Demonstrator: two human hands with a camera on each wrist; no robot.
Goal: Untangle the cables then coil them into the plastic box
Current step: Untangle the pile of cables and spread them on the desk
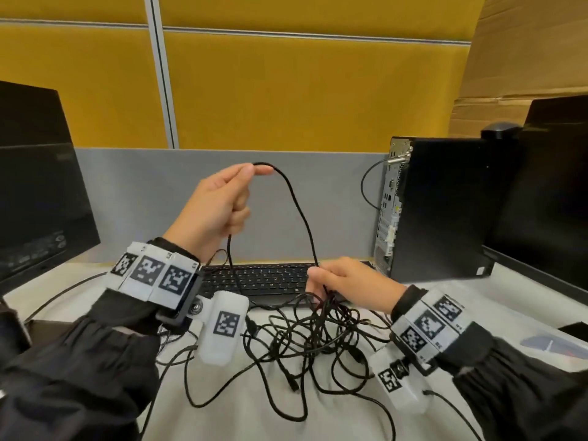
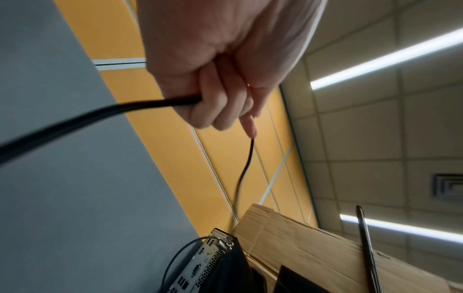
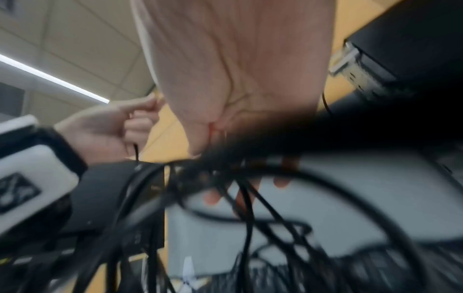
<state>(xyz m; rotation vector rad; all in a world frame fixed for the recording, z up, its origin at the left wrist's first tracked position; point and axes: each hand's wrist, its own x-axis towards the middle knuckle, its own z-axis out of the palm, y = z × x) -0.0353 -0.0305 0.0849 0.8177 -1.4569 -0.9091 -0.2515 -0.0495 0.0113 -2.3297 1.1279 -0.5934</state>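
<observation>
Now, cable (image 1: 297, 205): thin, black, arched; long axis 12-to-6.
Tangle (image 1: 318, 338): at 6.
My left hand (image 1: 219, 205): pinches arch top.
My right hand (image 1: 346, 281): grips strands.

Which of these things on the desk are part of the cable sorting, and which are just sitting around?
Part of the job:
- lifted black cable, pinched by the left hand
- tangled cable pile, gripped at the top by the right hand

Just lying about:
- keyboard
- computer tower
- left monitor
- right monitor
- cardboard
</observation>
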